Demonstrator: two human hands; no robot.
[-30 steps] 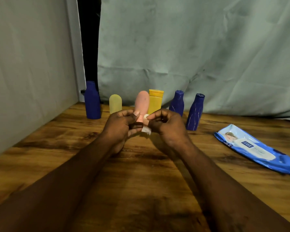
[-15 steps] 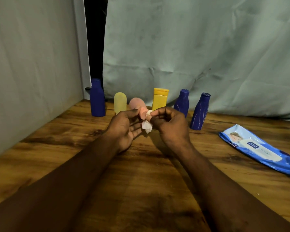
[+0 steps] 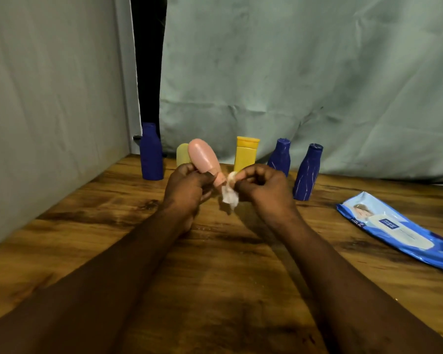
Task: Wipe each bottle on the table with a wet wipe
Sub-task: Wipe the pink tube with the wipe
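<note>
Wrinkled pale cloth backdrop (image 3: 304, 72), dark gap (image 3: 149, 72), plain left wall (image 3: 49, 111)

Visible body parts: two forearms and two hands, all bare. The left forearm (image 3: 128, 256) is uncovered along its whole visible length, broad at the lower frame edge and tapering to the wrist. The right forearm (image 3: 325, 259) has the same form and is also uncovered. The left hand (image 3: 187, 185) and the right hand (image 3: 264, 186) show bare backs and knuckles. Fingernail detail is too small to tell.
</note>
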